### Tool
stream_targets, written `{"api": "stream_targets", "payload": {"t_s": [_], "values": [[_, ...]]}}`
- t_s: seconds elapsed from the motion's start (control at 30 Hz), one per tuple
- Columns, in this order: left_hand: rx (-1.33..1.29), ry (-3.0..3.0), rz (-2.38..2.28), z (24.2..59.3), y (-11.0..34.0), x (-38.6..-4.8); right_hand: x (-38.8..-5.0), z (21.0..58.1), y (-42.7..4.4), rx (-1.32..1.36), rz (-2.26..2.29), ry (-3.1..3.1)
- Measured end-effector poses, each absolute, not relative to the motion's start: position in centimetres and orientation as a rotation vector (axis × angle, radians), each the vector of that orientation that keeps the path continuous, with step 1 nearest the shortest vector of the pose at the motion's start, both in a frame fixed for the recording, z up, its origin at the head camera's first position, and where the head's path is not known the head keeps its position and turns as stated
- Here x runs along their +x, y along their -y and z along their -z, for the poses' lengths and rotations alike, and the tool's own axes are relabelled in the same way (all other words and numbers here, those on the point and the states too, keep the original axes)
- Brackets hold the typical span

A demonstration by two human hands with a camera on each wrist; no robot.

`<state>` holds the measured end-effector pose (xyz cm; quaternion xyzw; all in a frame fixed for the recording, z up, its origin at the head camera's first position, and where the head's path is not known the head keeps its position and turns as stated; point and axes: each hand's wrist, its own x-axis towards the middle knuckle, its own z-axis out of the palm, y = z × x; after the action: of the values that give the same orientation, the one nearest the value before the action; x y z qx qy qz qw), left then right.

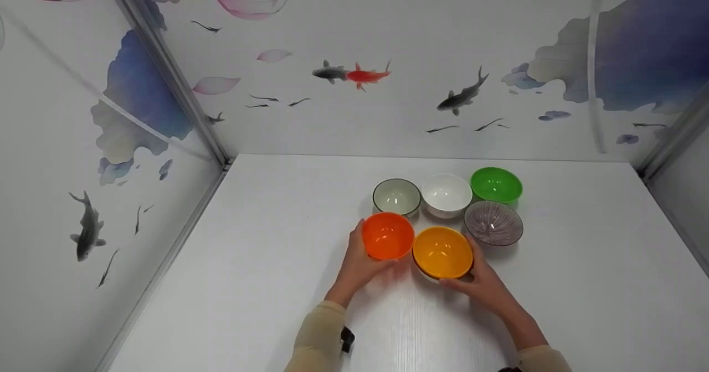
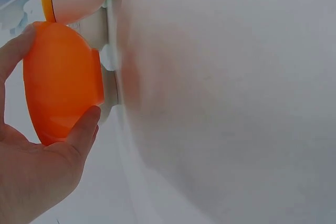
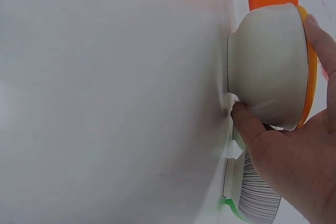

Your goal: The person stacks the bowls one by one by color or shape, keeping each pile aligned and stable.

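Note:
My left hand (image 1: 357, 261) grips an orange bowl (image 1: 388, 236) by its side, thumb toward the near edge. In the left wrist view that orange bowl (image 2: 63, 82) hangs slightly off the table, its base over a reddish shadow. My right hand (image 1: 484, 283) holds a yellow-orange bowl (image 1: 443, 253) nested in a whitish bowl (image 3: 268, 64) with a dark rim line. The right thumb and fingers span the whitish bowl's outside and the yellow-orange rim. That nested pair stands on or very near the table, right of the orange bowl.
Behind the hands are a grey-green bowl (image 1: 396, 197) with a dark rim, a white bowl (image 1: 446, 195) and a green bowl (image 1: 496, 185). A purple-grey streaked bowl (image 1: 493, 223) stands right of the nested pair. Printed walls (image 1: 388, 123) border the white table (image 1: 249, 250).

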<state>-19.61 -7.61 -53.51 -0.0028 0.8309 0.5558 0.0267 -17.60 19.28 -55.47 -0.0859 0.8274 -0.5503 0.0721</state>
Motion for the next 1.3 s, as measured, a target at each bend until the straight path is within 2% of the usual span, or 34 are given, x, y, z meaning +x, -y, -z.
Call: {"api": "stream_targets", "payload": {"t_s": [0.73,1.3], "values": [[0.042,-2.563,-1.756,51.9,6.7,-19.5,-17.6,55.6,-19.3,-0.26,1.641,-2.498],[0.183,-2.506,-1.863,51.2,5.9,-19.7,-17.5,55.5,-19.2,-0.268,1.665,-2.485]]}}
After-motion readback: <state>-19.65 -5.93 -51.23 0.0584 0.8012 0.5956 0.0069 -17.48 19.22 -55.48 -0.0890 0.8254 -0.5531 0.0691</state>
